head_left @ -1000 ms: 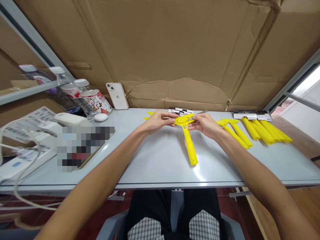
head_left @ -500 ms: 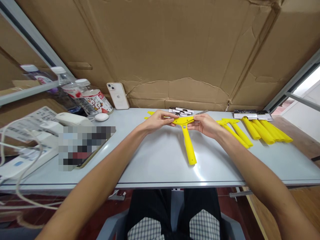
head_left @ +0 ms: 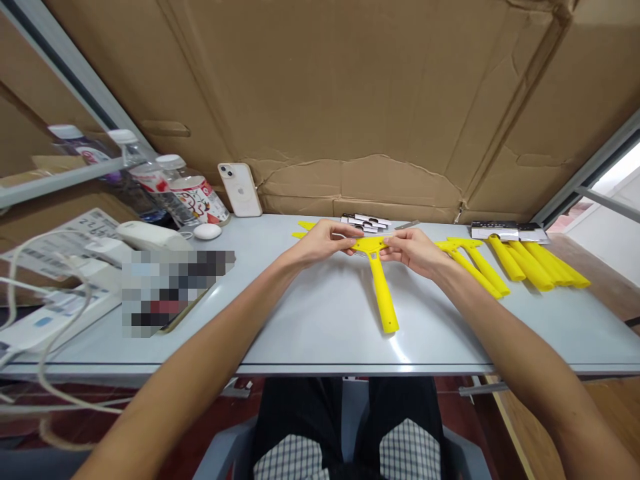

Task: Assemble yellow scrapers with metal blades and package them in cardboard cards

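Observation:
Above the middle of the table, a yellow T-shaped scraper [head_left: 383, 293] has its handle pointing down toward me. My left hand [head_left: 323, 243] pinches the left end of its head between thumb and fingers. My right hand [head_left: 414, 251] grips the opposite end, thumb on the front face. Fingers partly cover the head, so its far edge is hard to see. Just behind my hands lie several black-and-white packets [head_left: 370, 221] and a thin grey metal strip [head_left: 407, 225]. More yellow scraper parts [head_left: 305, 228] stick out past my left hand.
Right of my hands lie two yellow scrapers [head_left: 483, 268], then several more under black-and-white card packaging [head_left: 495, 231]. A white phone [head_left: 241, 190] leans on the cardboard wall [head_left: 300, 100]. Bottles [head_left: 200, 199], a white mouse [head_left: 207, 231], cables and a power strip [head_left: 75, 313] crowd the left.
The view has shifted slightly. Both hands still hold the scraper's head; my right thumb has come further over its front face.

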`<state>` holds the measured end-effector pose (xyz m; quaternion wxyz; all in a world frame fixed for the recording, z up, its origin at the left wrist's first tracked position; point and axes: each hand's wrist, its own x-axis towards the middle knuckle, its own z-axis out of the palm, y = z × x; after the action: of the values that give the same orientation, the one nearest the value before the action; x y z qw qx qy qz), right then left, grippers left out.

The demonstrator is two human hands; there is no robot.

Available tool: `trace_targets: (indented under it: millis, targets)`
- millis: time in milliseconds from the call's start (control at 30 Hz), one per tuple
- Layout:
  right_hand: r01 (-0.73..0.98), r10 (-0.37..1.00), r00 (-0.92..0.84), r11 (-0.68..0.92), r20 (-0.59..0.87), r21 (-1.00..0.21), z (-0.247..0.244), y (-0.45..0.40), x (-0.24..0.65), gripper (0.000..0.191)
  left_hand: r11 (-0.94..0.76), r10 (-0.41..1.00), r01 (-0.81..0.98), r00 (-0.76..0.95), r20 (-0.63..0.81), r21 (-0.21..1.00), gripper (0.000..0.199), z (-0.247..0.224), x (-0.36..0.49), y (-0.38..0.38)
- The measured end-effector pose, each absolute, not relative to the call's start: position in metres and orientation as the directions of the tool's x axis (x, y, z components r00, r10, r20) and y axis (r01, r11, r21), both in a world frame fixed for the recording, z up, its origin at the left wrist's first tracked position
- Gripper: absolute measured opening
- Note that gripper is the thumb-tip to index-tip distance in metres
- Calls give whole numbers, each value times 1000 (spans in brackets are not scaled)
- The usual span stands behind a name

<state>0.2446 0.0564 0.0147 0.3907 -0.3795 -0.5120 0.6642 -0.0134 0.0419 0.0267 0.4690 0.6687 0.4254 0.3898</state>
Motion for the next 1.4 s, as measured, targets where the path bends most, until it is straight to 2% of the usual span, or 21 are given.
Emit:
trace_targets:
  millis: [67,133,267,367,533,733,933,1067,1400]
  targets:
    - [-129,914,-395,-158,-95,-979,15,57,245,10,-154,951,149,290,105,977,48,22,-13,45]
    - [-139,916,-391,-150,-85,-979,14,58,246,12,-73,963,75,266,51,995,51,17,-12,48]
    - [-157,925,-372,-145,-78,-977,15,60,247,15,134,937,32,322,-138,990,31,13,-9,52]
    - [-168,926,-370,-141,-70,-976,16,60,247,16,211,933,14,296,-206,977,26,14,-8,52]
    - [-170,923,-375,-154,-80,-973,17,59,247,17,198,936,-14,298,-185,980,19,15,-7,50]
    - [-155,922,-372,-179,-110,-972,15,60,246,22,176,946,-1,278,-168,984,20,7,-8,53]
    - [-151,938,-323,-183,-127,-971,16,54,240,16,153,947,33,280,-156,988,20,8,-9,53]
    - [-157,948,-289,-184,-133,-970,15,53,237,18,161,955,31,247,-164,986,17,10,-4,50]
    - [-167,942,-315,-175,-115,-970,14,59,243,20,156,957,3,248,-152,988,17,7,-1,51]
